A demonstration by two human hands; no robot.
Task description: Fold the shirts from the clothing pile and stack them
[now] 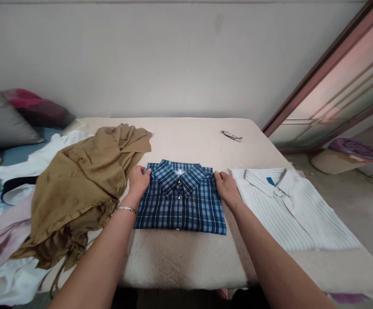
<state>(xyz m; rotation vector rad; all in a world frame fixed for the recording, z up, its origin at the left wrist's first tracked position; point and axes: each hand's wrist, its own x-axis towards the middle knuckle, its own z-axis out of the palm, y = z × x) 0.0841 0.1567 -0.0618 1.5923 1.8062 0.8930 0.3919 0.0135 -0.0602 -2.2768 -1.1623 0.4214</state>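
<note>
A blue plaid shirt (180,210) lies folded into a neat rectangle in front of me, collar at the far side and buttons facing up. My left hand (138,182) pinches its upper left edge near the shoulder, with a silver bracelet (127,208) on the wrist. At the opposite shoulder, my right hand (227,186) has its fingers closed on the upper right edge. Just right of that hand rests a folded white striped shirt (289,210), a blue label inside its collar.
An olive-brown garment (83,180) is heaped on the left over white and pink clothes (9,240). Eyeglasses (232,136) lie toward the back of the beige padded surface (186,137). A grey cushion (4,116) is at far left, a wall behind.
</note>
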